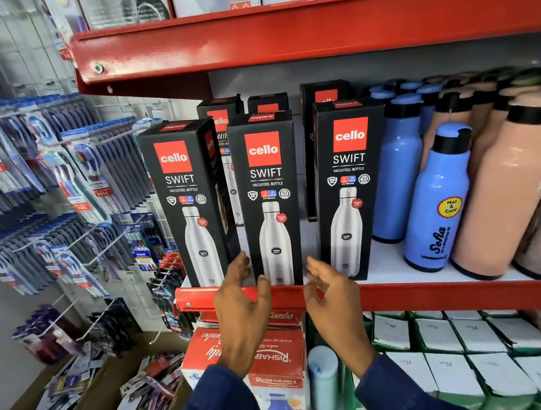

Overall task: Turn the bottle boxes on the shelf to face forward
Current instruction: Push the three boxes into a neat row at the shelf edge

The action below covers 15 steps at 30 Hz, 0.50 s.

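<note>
Shelving in red metal (436,291) carried the stock, with blue bottles (398,172) and peach bottles (505,188) standing at the right and racks of toothbrushes (63,191) hanging well apart at the far left. Three black Cello Swift bottle boxes stood upright along the near edge: the left box (190,206), the middle box (270,201) and the right box (348,190), all printed faces forward, though the left one sat slightly angled. More boxes (221,117) stood behind them, partly hidden.

Both hands hovered low in front of the middle box, one on each side of its base. The left hand (242,300) was spread with fingers apart, its fingertips just beside the box's lower left corner; whether they touched it I could not tell. The right hand (332,291) was likewise spread and clasped nothing, near the gap between the middle and right boxes.

Judging from this, the risk was a topple: these tall, narrow boxes stood close at the shelf lip, so a low nudge could tip one forward or knock its neighbour.
</note>
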### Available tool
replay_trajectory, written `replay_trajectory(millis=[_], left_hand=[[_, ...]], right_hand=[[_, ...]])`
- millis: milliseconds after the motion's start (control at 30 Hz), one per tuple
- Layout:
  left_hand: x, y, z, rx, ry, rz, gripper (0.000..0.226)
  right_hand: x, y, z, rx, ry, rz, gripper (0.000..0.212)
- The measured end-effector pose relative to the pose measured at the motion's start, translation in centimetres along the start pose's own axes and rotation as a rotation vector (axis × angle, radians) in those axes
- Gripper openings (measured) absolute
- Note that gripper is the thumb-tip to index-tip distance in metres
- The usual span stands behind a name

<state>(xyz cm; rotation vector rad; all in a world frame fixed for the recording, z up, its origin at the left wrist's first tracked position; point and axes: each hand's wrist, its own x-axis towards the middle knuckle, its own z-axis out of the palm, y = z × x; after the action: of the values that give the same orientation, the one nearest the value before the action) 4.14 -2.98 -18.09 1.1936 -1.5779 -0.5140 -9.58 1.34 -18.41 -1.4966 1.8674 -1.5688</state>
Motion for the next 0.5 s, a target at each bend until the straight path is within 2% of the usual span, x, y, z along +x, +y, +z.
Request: replay_trajectory(millis=[133,200,267,333,433,500], left_hand=[[-0.6,0.8,0.3,-0.096,0.218,0.108,0.03],[-0.9,1.8,1.0,-0.109,0.251,0.175,0.025],[-1.4,3.0,2.0,-0.123,0.208,0.233,0.025],[-1.9,4.0,3.3,-0.116,0.097,0.261,0.024],[-2.4,5.1,5.4,-0.076,-0.096,0.238,0.041],[-2.7,5.6,6.6,-0.053,-0.149,0.234,0.053]], right_hand=[[-0.3,0.3,-2.6,0.085,0.173,-0.054,0.032],[0.0,0.8,-4.0,0.114,0.271,-0.046,0.025],[0.4,1.4,-5.1,0.142,0.345,-0.014,0.021],[1.0,2.1,-5.9,0.146,0.386,0.018,0.023],[1.9,3.1,-6.8,0.147,0.348,0.088,0.033],[2.4,3.7,-6.9,0.144,0.281,0.132,0.041]])
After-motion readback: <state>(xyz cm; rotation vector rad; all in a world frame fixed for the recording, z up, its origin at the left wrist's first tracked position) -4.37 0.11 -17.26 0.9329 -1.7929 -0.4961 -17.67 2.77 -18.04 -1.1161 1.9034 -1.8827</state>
